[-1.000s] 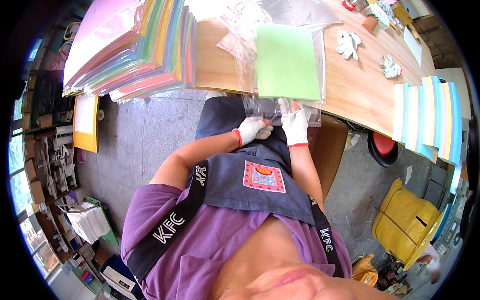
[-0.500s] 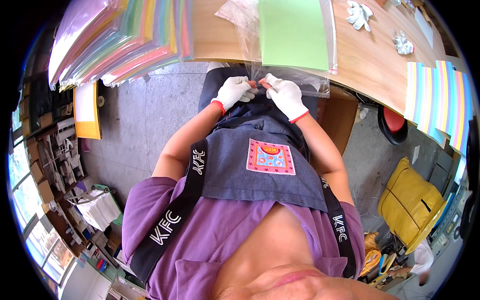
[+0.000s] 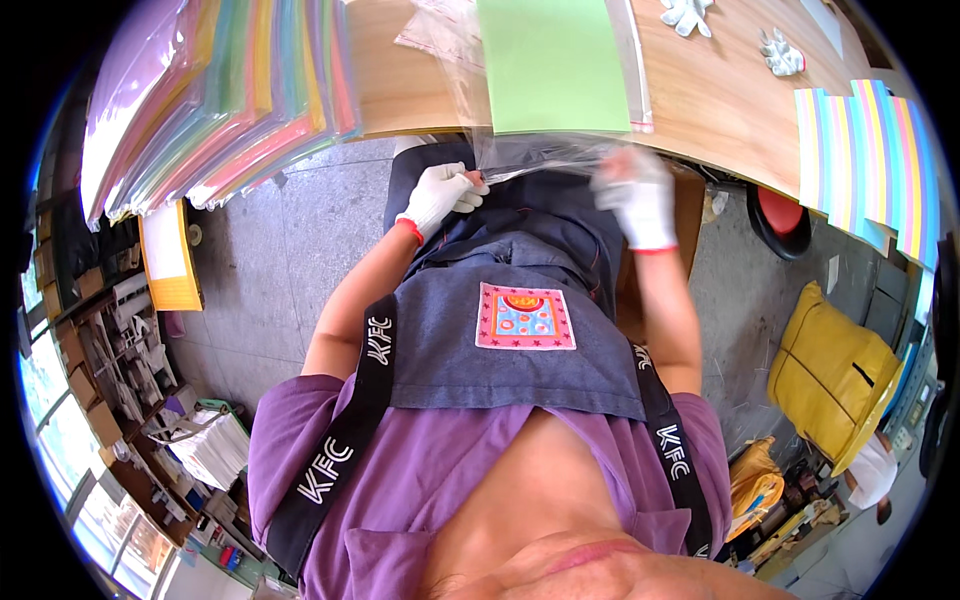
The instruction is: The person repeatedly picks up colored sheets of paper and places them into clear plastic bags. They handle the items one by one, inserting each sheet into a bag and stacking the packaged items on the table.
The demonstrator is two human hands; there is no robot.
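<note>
A clear plastic bag point(image 3: 535, 157) hangs over the table's front edge, around or beneath a light green sheet or stack of paper point(image 3: 560, 65). My left hand point(image 3: 440, 198), in a white glove with bare fingertips, pinches the left corner of the bag's loose plastic. At the plastic's right end is my right hand point(image 3: 638, 192), gloved the same way. Motion smears its fingers, so their grip on the film cannot be made out. The plastic stretches roughly level between both hands, above my lap and dark blue apron point(image 3: 430, 350).
Packs of coloured paper in clear plastic point(image 3: 230, 100) are piled on the wooden table point(image 3: 400, 100) at left. Striped paper stacks point(image 3: 865, 170) stand at its right edge, two loose white gloves point(image 3: 782, 54) farther back. A yellow bundle point(image 3: 833, 375) lies on the floor at right.
My hands were close together at the bag's edge; my right hand has swept to the right, spreading the plastic. My left hand keeps its pinch. The whole view has shifted slightly.
</note>
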